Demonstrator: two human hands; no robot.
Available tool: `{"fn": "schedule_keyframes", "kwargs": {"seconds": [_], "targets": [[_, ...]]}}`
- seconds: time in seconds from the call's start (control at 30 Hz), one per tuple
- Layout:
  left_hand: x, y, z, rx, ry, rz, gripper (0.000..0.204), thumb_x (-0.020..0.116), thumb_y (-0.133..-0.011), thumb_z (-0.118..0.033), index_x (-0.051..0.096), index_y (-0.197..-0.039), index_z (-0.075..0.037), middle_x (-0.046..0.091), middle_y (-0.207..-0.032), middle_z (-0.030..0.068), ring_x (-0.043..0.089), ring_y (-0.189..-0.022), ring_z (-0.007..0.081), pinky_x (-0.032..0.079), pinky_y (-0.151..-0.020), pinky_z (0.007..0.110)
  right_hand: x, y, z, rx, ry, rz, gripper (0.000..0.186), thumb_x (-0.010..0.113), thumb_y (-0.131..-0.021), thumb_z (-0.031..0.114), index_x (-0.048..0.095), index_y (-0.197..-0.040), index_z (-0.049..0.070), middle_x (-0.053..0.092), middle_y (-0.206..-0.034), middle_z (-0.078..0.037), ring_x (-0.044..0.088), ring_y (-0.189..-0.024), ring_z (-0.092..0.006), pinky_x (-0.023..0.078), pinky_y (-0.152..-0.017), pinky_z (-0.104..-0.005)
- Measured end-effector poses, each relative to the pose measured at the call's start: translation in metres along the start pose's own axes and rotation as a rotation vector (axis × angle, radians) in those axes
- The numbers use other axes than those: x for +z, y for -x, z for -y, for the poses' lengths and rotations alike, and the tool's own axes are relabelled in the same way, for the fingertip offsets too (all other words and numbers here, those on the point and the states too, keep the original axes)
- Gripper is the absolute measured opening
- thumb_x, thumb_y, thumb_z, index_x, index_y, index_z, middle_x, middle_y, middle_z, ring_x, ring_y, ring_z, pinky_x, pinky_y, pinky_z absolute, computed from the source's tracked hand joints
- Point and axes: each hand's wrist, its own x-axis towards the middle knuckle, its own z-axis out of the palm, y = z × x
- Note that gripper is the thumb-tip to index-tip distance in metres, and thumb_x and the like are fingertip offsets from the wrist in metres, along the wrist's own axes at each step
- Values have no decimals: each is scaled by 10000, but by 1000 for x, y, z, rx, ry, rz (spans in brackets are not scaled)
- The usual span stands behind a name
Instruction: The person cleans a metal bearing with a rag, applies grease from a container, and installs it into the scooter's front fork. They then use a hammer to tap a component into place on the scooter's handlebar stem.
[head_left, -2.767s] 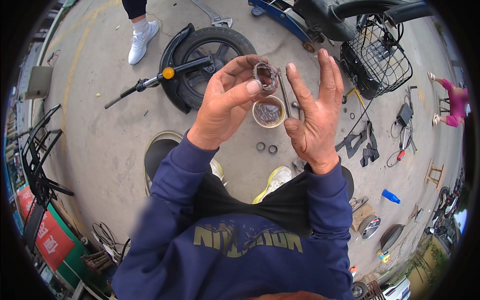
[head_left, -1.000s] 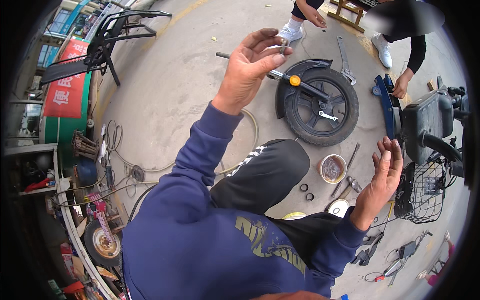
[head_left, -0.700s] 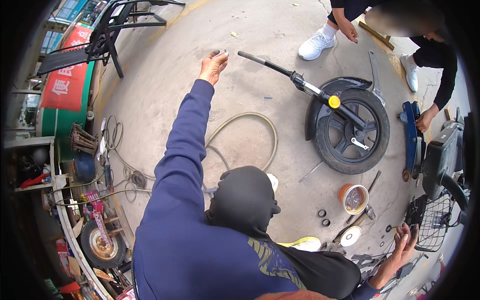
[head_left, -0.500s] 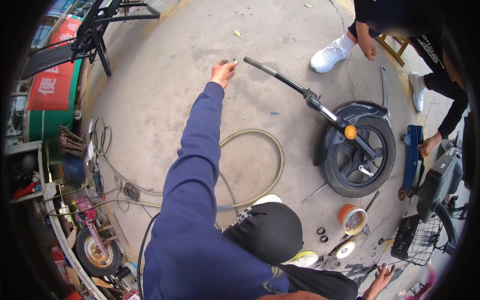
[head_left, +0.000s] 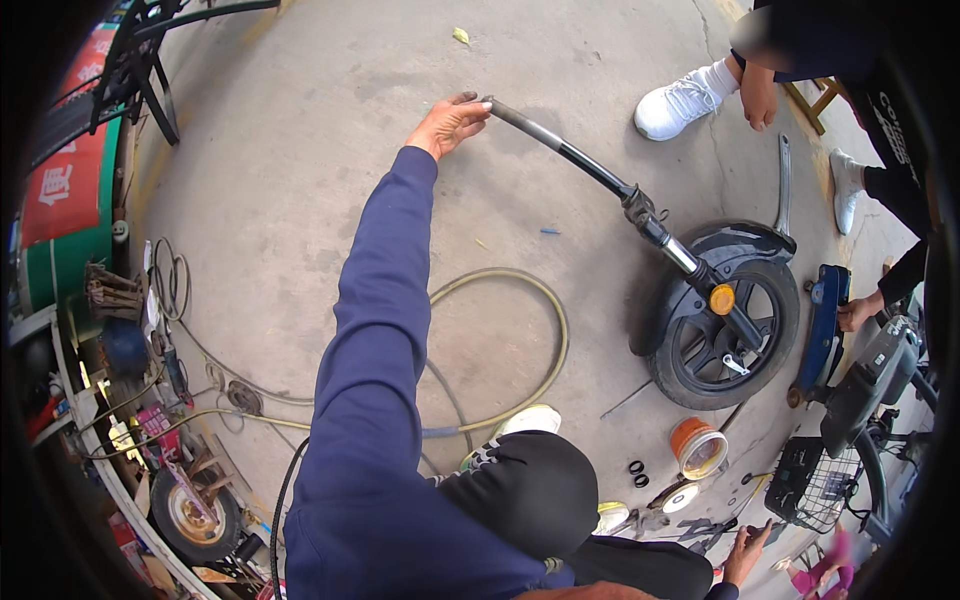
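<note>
A black front fork (head_left: 590, 165) with its wheel (head_left: 718, 335) and dark mudguard (head_left: 715, 240) stands on the concrete. Its long tube slants up and left, and an orange round reflector (head_left: 722, 298) sits near the wheel. My left hand (head_left: 450, 122) is stretched out at the tube's free end; its fingers are apart, with the tips at or touching the end, not wrapped round it. At lower right, my right hand (head_left: 745, 556) hovers above scattered dark tools, its fingers apart and nothing visible in them.
A yellowish hose (head_left: 562, 330) loops on the floor. An orange-and-white tub (head_left: 698, 448), two black rings (head_left: 638, 474) and a white disc (head_left: 681, 498) lie near my knee. A person's hand (head_left: 858, 313) touches a blue jack-like tool (head_left: 822, 325) by a basket (head_left: 808, 482).
My left hand has come to the tube's end, closing the small gap seen earlier. My right hand has shifted slightly left. The whole view has tilted a little.
</note>
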Motion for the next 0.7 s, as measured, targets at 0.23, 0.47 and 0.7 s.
{"fn": "schedule_keyframes", "kwargs": {"seconds": [0.23,0.47,0.7], "targets": [[20,14,30,-7,12,157,317,816,-854,-70,624,-1107,-67,631,-1155,69,614,-1149,214,480,-1100,397,0,-18,49,7,91,87,731,656,-966,103,270,-1586,75,660,-1148,-207,669,-869,-260,541,-747,-387],[109,47,87,-26,0,242,425,813,-846,-52,581,-1202,-49,624,-1167,46,607,-1140,181,493,-1054,382,5,-15,33,-8,110,119,748,672,-966,136,259,-1585,63,687,-1141,-223,693,-899,-294,558,-781,-402],[157,60,127,-53,-14,389,1014,857,-809,-105,199,-1558,84,618,-1225,93,585,-1202,201,464,-1062,355,4,-15,42,-28,126,143,748,666,-977,213,264,-1588,55,697,-1160,-216,685,-966,-301,545,-830,-402]]}}
